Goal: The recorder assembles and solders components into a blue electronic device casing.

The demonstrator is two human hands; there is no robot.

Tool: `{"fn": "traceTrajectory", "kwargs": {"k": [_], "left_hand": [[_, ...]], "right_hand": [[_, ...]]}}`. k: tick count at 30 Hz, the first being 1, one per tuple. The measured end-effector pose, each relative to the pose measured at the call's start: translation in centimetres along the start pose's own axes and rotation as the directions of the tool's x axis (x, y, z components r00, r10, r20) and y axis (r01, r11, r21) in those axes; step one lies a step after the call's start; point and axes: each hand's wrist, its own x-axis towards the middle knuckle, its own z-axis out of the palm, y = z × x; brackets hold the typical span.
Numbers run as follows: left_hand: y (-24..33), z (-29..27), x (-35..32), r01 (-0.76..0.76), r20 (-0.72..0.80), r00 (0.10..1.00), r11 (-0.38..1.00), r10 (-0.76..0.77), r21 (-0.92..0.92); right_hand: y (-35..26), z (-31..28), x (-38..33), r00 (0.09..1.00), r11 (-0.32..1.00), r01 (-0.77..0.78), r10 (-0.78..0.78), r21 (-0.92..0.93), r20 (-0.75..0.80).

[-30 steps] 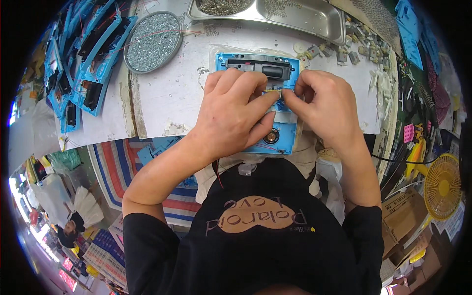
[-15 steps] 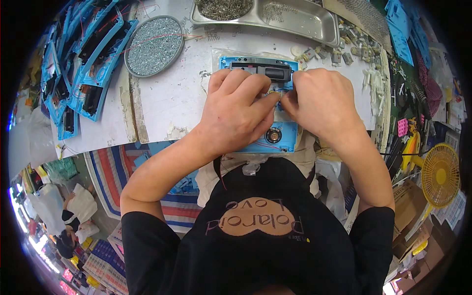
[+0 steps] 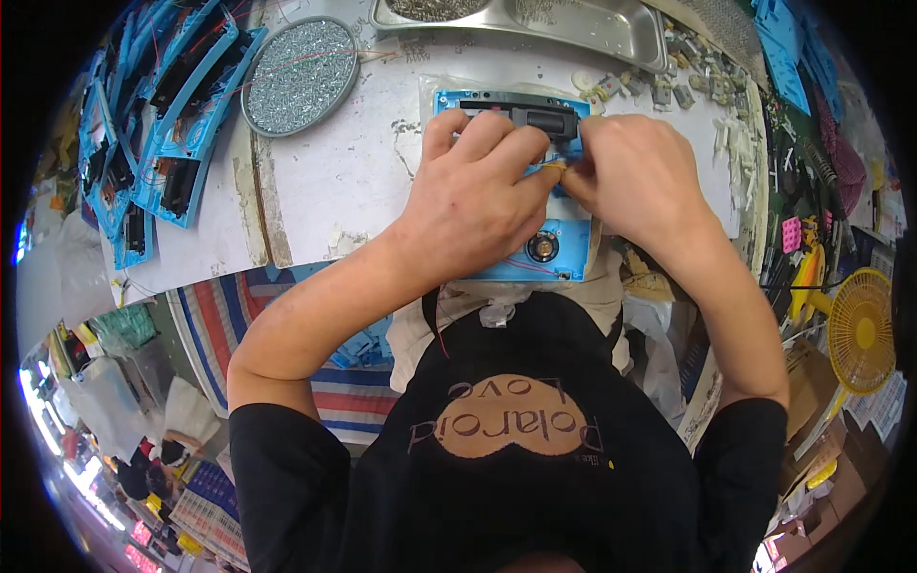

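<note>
A blue plastic housing point(image 3: 577, 239) lies on a clear plastic bag at the table's near edge. It holds a black oblong part point(image 3: 549, 118) at its far end and a small round speaker point(image 3: 543, 246) at its near end. Over its middle, my left hand point(image 3: 478, 196) is closed, thumb and forefinger pinched together. My right hand point(image 3: 642, 177) meets it from the right, its fingers also in a pinch. A small yellowish bit shows between the fingertips, too small to name. Both hands hide the centre of the housing.
A round grey dish of screws point(image 3: 299, 76) stands at left, beside piled blue housings point(image 3: 181, 143) with red wires. Behind are a metal tray point(image 3: 597, 29) and small metal-and-white parts point(image 3: 683, 94). White plastic pieces point(image 3: 735, 143) lie right; a yellow fan point(image 3: 860, 331) stands beyond.
Hands and housing sit slightly farther right in the picture, and the whole view has shifted a little. Both hands stay pinched together over the housing, the fingertips only slightly changed.
</note>
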Motion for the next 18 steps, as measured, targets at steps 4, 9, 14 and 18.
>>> {"fn": "traceTrajectory", "kwargs": {"k": [4,9,14,18], "left_hand": [[0.0,0.2,-0.5,0.024,-0.016,1.000,1.000,-0.024,-0.005],[0.8,0.2,-0.4,0.060,0.003,0.998,0.998,-0.060,-0.018],[1.2,0.3,-0.6,0.079,0.005,0.997,0.997,-0.079,-0.007],[1.1,0.1,-0.6,0.094,0.008,0.996,0.995,-0.094,-0.017]], "right_hand": [[1.5,-0.3,-0.5,0.995,0.942,-0.103,0.096,0.318,0.040],[3.1,1.2,-2.6,0.880,0.263,-0.442,0.312,0.858,0.358],[3.1,2.0,-1.9,0.889,0.278,-0.441,0.268,0.853,0.372],[2.6,2.3,-1.7,0.898,0.342,-0.417,0.295,0.842,0.326]]}}
